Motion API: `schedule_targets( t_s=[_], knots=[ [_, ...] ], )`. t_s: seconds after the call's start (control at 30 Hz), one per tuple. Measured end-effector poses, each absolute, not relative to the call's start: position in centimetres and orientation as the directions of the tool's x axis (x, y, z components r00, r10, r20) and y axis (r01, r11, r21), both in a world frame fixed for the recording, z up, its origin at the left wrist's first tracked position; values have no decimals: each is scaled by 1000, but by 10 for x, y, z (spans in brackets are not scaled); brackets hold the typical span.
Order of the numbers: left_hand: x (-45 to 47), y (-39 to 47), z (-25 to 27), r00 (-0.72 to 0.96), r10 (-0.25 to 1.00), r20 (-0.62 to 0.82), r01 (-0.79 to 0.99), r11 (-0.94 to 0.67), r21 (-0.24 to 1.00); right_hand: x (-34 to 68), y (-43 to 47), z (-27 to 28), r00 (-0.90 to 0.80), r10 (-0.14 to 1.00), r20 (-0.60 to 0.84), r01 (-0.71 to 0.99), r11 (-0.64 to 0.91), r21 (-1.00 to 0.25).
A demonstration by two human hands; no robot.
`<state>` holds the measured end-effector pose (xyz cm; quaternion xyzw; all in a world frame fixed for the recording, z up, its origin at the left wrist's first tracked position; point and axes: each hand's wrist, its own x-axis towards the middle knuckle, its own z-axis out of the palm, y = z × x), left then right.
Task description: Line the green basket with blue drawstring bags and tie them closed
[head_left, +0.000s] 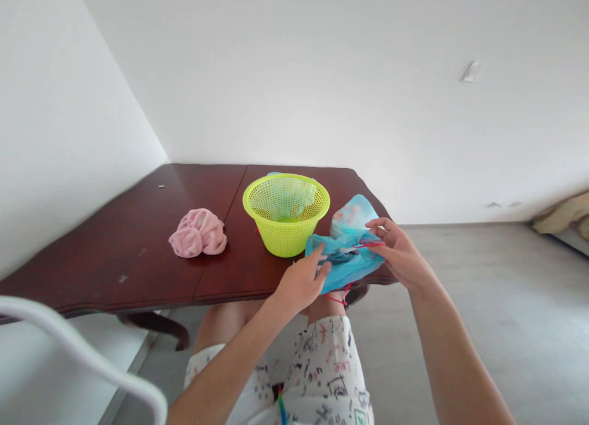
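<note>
A thin blue plastic bag with a pink drawstring lies at the table's right front corner, its mouth spread partly apart. My left hand grips the bag's left rim between thumb and fingers. On the opposite rim, my right hand pinches the plastic beside the pink string. Behind the opening, a bulging part of the bag shows pale and reddish contents that I cannot make out. Left of the bag stands a yellow-green plastic basket with perforated sides, close to my left hand.
A crumpled pink cloth lies left of the basket on the dark red wooden table. Something light blue shows behind the basket. A white curved bar crosses the lower left. White walls stand behind and left of the table.
</note>
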<state>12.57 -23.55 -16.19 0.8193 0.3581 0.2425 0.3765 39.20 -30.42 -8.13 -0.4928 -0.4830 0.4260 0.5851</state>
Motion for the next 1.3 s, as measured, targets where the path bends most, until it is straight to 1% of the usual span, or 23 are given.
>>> schedule_targets(
  t_s=[0.07, 0.1, 0.17, 0.23, 0.27, 0.3, 0.37, 0.47, 0.6, 0.67, 0.73, 0.8, 0.83, 0.87, 0.93, 0.97, 1.0, 1.03, 1.1, 1.13, 1.17, 1.23, 1.3],
  knots=[
    [128, -242, -149, 635, 743, 210, 283, -477, 832, 377, -305, -93, 37, 986, 166, 5, 165, -986],
    [130, -244, -145, 633, 736, 240, 190, -448, 874, 369, -305, -100, -18, 984, 175, 31, 176, -984],
    [135, -246, -143, 619, 750, 236, -18, -286, 958, 357, -309, -114, -89, 980, 177, 104, 186, -977],
    [139, -245, -146, 590, 785, 187, -177, -100, 979, 348, -314, -124, -112, 979, 167, 181, 186, -966],
    [139, -244, -149, 580, 797, 171, -226, -45, 973, 345, -318, -128, -114, 979, 170, 209, 192, -959],
    [139, -244, -151, 580, 796, 170, -259, -17, 966, 343, -322, -130, -112, 977, 180, 228, 201, -953],
    [135, -243, -153, 611, 766, 199, -289, -18, 957, 340, -329, -133, -93, 974, 209, 224, 225, -948],
    [126, -243, -153, 688, 691, 220, -273, -34, 961, 337, -335, -135, -40, 969, 245, 160, 249, -955],
    [124, -240, -150, 706, 668, 236, -245, -82, 966, 331, -332, -136, 64, 969, 238, 120, 230, -966],
    [124, -238, -147, 676, 694, 248, -227, -125, 966, 327, -329, -132, 131, 962, 241, 127, 224, -966],
    [122, -234, -142, 609, 751, 257, -179, -186, 966, 326, -326, -124, 187, 949, 254, 139, 231, -963],
    [117, -230, -135, 536, 789, 301, -46, -328, 943, 329, -326, -115, 237, 937, 256, 157, 223, -962],
    [113, -228, -132, 498, 794, 348, 54, -430, 901, 331, -326, -111, 263, 931, 255, 165, 217, -962],
    [108, -228, -129, 454, 789, 413, 163, -530, 832, 334, -326, -107, 292, 922, 253, 168, 212, -963],
    [101, -231, -125, 355, 743, 567, 336, -668, 664, 341, -325, -99, 351, 903, 250, 156, 206, -966],
    [99, -235, -123, 318, 703, 636, 361, -710, 605, 342, -324, -96, 376, 893, 249, 150, 206, -967],
    [99, -242, -121, 314, 660, 682, 335, -749, 571, 343, -323, -93, 392, 885, 250, 153, 205, -967],
    [100, -249, -120, 357, 621, 698, 272, -784, 558, 342, -320, -90, 398, 881, 257, 168, 205, -964],
    [106, -265, -115, 533, 561, 633, 124, -792, 598, 336, -315, -84, 373, 881, 291, 230, 216, -949],
    [111, -270, -112, 615, 549, 565, 90, -761, 642, 331, -312, -83, 344, 884, 315, 272, 227, -935],
    [115, -274, -110, 667, 565, 486, 96, -712, 696, 327, -310, -81, 313, 887, 338, 316, 239, -918],
    [120, -272, -109, 680, 654, 331, 163, -575, 802, 320, -307, -80, 276, 886, 372, 389, 251, -886],
    [117, -261, -113, 632, 745, 214, 212, -432, 877, 319, -307, -81, 290, 874, 390, 432, 244, -868]
  ],
)
